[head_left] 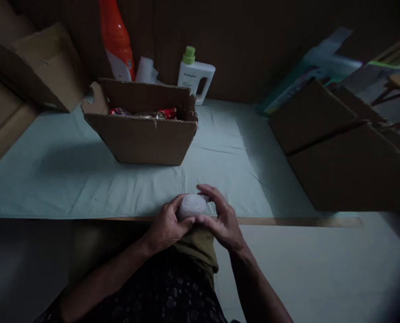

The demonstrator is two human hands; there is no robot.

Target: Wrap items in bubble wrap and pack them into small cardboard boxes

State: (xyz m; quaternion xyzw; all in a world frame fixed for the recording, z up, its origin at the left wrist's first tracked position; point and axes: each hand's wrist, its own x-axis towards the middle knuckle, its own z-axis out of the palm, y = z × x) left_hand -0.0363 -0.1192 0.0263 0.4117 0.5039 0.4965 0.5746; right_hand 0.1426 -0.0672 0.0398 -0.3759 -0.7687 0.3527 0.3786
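A pale, rounded white bundle [192, 206] is held at the table's front edge, above my lap. It may be wound or wrapped, but the dim light hides its exact kind. My left hand [169, 224] grips its left side, the thumb lying along the near face. On the other side my right hand [220, 220] curls about it, with the thumb at its lower right and the fingers arched over the upper right. A small pale part shows between the bundle and my right fingers.
An open cardboard box [146, 141] with red-wrapped items stands ahead on the pale green cloth [68, 179]. Behind it are an orange bottle [117, 38] and a white jug with a green cap [189, 74]. Cardboard boxes [351, 166] flank the right; another carton [48, 67] stands left.
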